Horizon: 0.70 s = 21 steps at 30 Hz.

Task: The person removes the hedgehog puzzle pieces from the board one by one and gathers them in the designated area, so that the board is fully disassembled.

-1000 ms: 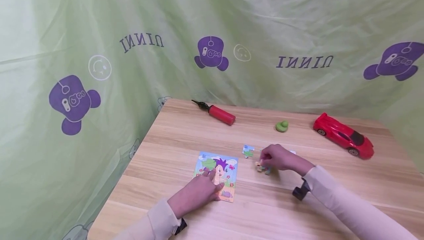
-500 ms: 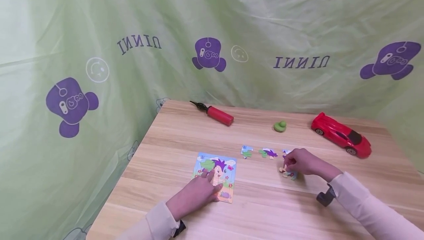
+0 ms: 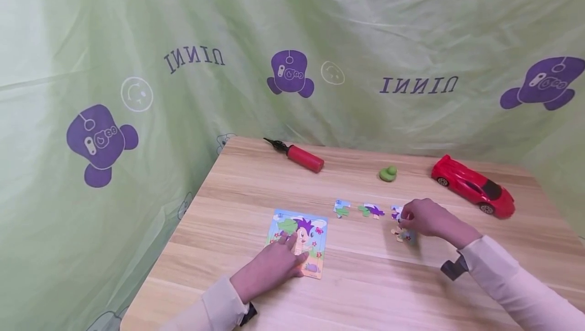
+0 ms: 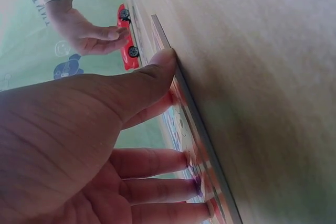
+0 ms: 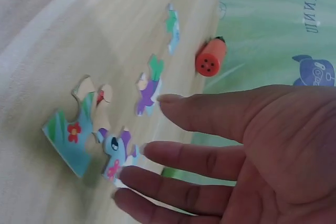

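My left hand [image 3: 274, 265] lies on a square picture puzzle [image 3: 315, 244] of a purple-haired cartoon hedgehog. In the left wrist view its straight fingers touch the picture, and the thumb rests at the board's edge. My right hand [image 3: 429, 219] hovers over loose jigsaw pieces, fingers apart and holding nothing in the right wrist view. Below its fingertips are a piece with an eye and a pink butterfly [image 5: 114, 153] and a blue-green piece with a red flower [image 5: 65, 142], close together. A purple-and-green piece [image 3: 372, 210] and a blue-and-green piece [image 3: 342, 209] lie left of them.
At the back of the wooden table [image 3: 219, 250] lie a red hand pump [image 3: 305, 158] with a black nozzle, a small green toy [image 3: 388, 173] and a red toy car [image 3: 473, 186]. A green printed curtain [image 3: 247, 92] hangs behind.
My right hand has carried the red-flower piece rightward, set it below the eye piece, let go and risen slightly toward the eye piece. My left hand has stayed on the puzzle.
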{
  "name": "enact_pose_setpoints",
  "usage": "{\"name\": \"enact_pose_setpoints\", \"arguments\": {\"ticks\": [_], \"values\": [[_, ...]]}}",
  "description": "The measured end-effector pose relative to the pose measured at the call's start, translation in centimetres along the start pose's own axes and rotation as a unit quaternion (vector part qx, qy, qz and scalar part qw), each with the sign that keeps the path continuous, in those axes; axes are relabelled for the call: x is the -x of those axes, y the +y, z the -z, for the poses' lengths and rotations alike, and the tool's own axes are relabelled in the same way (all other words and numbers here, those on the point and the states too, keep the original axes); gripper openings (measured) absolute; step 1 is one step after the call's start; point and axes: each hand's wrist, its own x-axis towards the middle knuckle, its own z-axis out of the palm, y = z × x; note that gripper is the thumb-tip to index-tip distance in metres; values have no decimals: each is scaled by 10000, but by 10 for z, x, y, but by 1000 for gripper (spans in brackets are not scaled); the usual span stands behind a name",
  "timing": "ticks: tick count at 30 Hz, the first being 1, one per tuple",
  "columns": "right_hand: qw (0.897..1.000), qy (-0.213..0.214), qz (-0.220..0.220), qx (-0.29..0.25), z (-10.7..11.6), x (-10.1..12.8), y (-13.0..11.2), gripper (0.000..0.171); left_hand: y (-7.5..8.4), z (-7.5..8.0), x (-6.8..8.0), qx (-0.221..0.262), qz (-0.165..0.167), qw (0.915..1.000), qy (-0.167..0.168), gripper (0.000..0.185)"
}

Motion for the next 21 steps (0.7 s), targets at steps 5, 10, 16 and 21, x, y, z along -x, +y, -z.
{"name": "enact_pose_setpoints", "arguments": {"ticks": [5, 10, 16, 21], "values": [[9978, 382, 424, -349, -2, -8, -11, 8, 1, 2, 0, 30, 2, 10000, -58, 43], [9878, 593, 1270, -683, -24, -30, -56, 7, 0, 2, 4, -122, -40, 9998, 118, 42], [9699, 667, 2301, -434, -58, -54, -126, 20, 5, 1, 8, 409, 288, 9986, 186, 40], [9540, 704, 2877, 473, -84, -61, -165, 26, 8, 0, 13, 760, 690, 9939, 390, 38]]}}
